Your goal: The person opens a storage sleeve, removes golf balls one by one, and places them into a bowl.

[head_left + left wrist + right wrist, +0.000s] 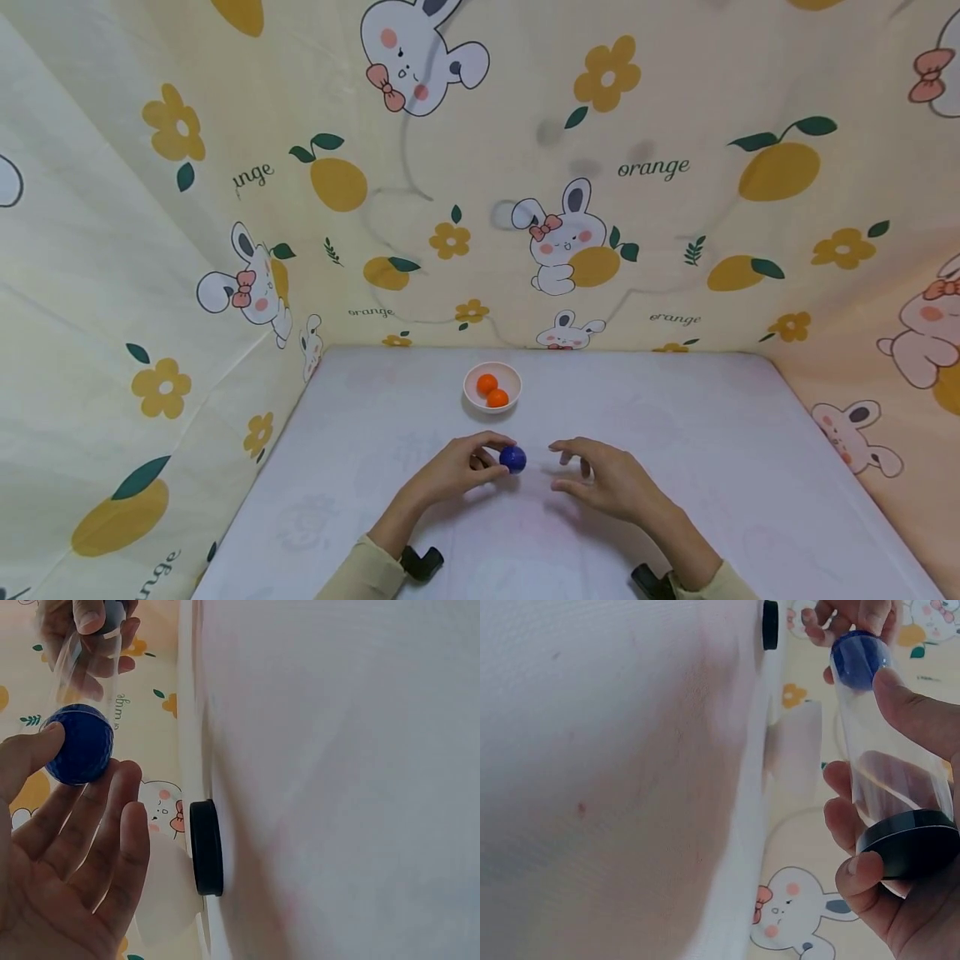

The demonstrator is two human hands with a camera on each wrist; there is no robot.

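Observation:
My left hand (457,467) pinches a dark blue ball (513,459) between thumb and fingers. In the left wrist view that blue ball (79,750) sits at the end of a clear tube (90,671), thumb pressed on its side. My right hand (611,483) grips the clear tube (892,742) around its lower part, fingers curled near the black base (911,844). The tube lies between both hands, with the ball at the end away from the base. From the head, the see-through tube does not show.
Beyond the hands, a pale bowl (492,367) holds two orange balls (492,391). A round black lid (207,847) stands out from the white tabletop (360,433) in the left wrist view. Printed cloth (510,150) hangs behind and along the sides.

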